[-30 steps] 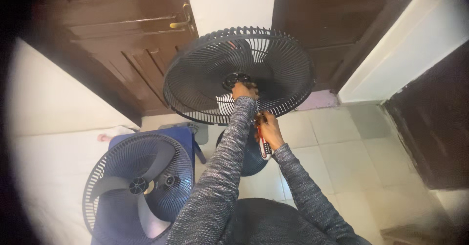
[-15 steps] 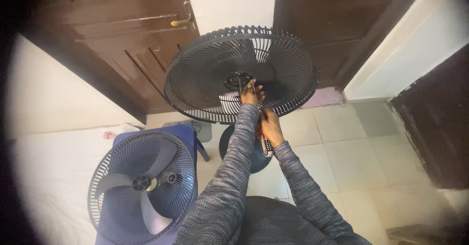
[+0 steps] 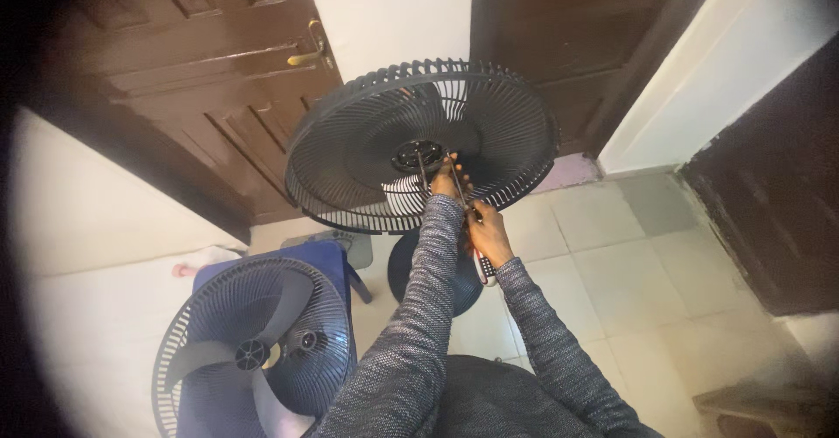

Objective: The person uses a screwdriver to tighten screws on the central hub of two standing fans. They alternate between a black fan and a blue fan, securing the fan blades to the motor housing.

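Observation:
A black standing fan's rear grille (image 3: 367, 149) faces up toward me, with its round hub (image 3: 418, 154) in the middle. My left hand (image 3: 446, 180) rests on the grille wires just below and right of the hub; its fingers are hidden from me. My right hand (image 3: 489, 232) sits lower and is shut around a screwdriver (image 3: 483, 267) with a red and black handle. The thin shaft runs up past my left hand toward the hub. Both sleeves are grey knit.
The fan's round dark base (image 3: 411, 267) stands on the tiled floor. A blue stool (image 3: 336, 259) at lower left carries a second grille with fan blades (image 3: 253, 351). Dark wooden doors stand behind, one with a brass handle (image 3: 306, 53). A dark cabinet (image 3: 769, 193) is at right.
My left hand has slid from the hub down to the wires just below it. The right hand and screwdriver stay in about the same place. My view has shifted slightly.

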